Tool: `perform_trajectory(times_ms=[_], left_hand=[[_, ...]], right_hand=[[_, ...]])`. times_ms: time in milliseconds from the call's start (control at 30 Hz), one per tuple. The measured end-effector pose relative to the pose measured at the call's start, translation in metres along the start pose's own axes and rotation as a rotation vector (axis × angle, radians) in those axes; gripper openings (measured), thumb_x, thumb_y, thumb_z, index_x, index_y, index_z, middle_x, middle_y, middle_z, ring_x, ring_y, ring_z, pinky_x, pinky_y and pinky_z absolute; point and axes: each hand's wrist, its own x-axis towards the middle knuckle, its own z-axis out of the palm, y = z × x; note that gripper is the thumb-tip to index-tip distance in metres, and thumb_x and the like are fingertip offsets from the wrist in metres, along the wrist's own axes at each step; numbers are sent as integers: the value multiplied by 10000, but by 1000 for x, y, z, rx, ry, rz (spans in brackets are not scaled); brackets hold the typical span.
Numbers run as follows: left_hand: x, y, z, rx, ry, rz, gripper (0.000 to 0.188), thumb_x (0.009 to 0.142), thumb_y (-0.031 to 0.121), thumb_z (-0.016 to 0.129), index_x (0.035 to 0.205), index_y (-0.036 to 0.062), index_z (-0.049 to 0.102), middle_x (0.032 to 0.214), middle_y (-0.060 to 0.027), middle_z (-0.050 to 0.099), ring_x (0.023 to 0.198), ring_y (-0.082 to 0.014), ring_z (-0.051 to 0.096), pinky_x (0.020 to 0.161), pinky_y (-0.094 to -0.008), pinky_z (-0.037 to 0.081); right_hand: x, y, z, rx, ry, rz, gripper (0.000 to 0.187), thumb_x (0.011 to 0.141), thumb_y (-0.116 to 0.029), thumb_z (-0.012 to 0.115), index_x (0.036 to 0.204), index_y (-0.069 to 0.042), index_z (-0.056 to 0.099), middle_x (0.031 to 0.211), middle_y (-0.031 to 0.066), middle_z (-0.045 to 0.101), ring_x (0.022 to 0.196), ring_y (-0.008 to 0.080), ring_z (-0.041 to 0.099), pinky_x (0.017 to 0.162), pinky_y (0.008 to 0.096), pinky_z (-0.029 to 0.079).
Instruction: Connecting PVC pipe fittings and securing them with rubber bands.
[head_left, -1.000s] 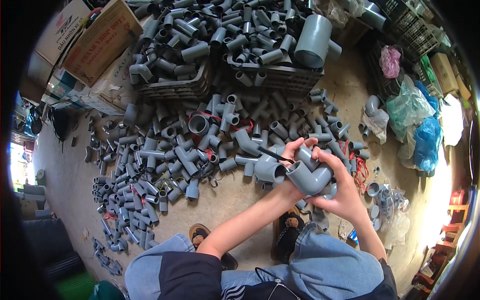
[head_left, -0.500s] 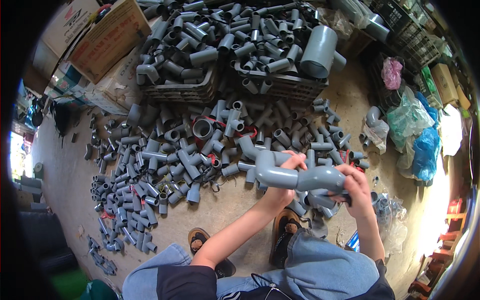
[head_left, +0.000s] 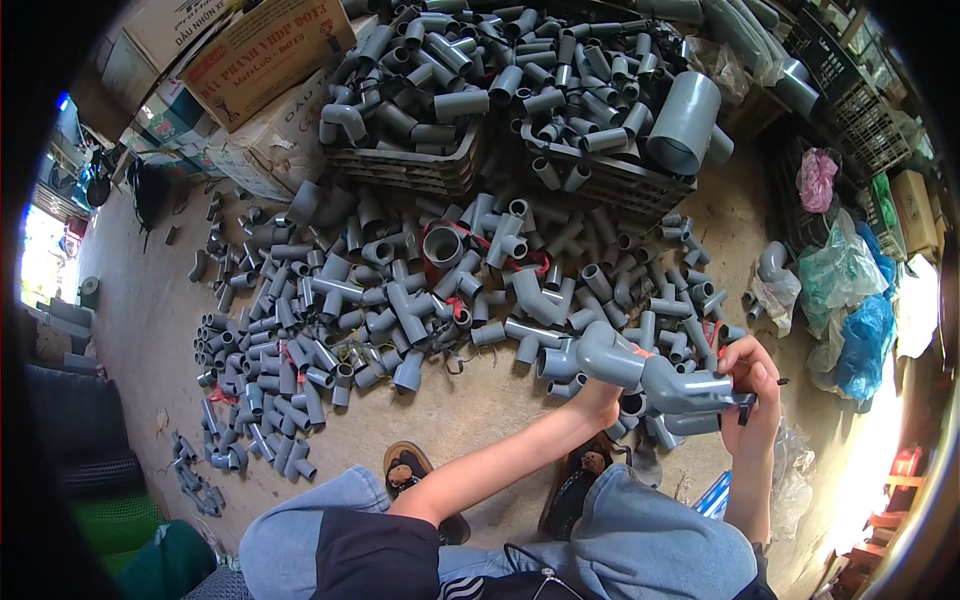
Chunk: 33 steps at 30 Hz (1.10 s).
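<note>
A bundle of large grey plastic pipe fittings is in my hands, right of centre. A pipe elbow (head_left: 603,356) forms its left end, a bent fitting (head_left: 685,386) lies against it, and another grey piece shows underneath. My left hand (head_left: 598,402) grips the elbow from below and behind, its fingers mostly hidden by it. My right hand (head_left: 752,385) is closed at the bundle's right end, fingers bent around a black strap (head_left: 744,406) beside the bent fitting's mouth. Whether the strap runs through the fittings cannot be seen.
Loose grey fittings (head_left: 400,310) cover the floor ahead and to the left. Behind them stand two black crates (head_left: 400,170) heaped with more. Cardboard boxes (head_left: 265,65) are stacked far left; plastic bags (head_left: 865,345) hang at the right. My sandalled feet are below.
Both hands and the bundle have shifted right and slightly down in view, and the bundle has turned. The black strap now shows more plainly at my right fingers. The view itself has swung left.
</note>
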Motion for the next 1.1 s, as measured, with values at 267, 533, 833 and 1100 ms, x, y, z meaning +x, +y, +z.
perform_trajectory(times_ms=[267, 533, 833, 1100], left_hand=[[5, -5, -9, 7, -93, 45, 64, 818, 161, 625, 801, 112, 587, 777, 25, 602, 716, -59, 545, 628, -211, 395], [1, -21, -10, -25, -85, -6, 60, 831, 139, 608, 873, 133, 565, 858, 17, 573, 807, -69, 530, 688, -220, 412], [5, -30, -20, 187, -164, -96, 280, 800, 36, 631, 1069, 50, 551, 1044, -17, 575, 966, -124, 540, 836, -246, 436], [3, -40, -8, 296, -58, -122, 323, 724, -51, 685, 1006, 30, 549, 959, -46, 598, 902, -115, 572, 811, -233, 459]], right_hand=[[-2, -3, 11, -49, 37, -70, 400, 790, -368, 575, 916, 4, 500, 730, 2, 497, 569, 27, 391, 529, 157, 290], [-7, -4, -2, -56, -3, -33, 405, 803, -332, 566, 991, 14, 471, 558, -32, 449, 550, 26, 393, 535, 167, 275], [-10, -10, -6, 88, 86, -51, 350, 854, -305, 512, 1010, -4, 429, 530, -20, 423, 439, 21, 354, 381, 174, 251], [-15, -28, -25, -128, 350, -224, 354, 854, -276, 513, 1064, 3, 459, 583, -18, 445, 451, 9, 368, 396, 146, 233]])
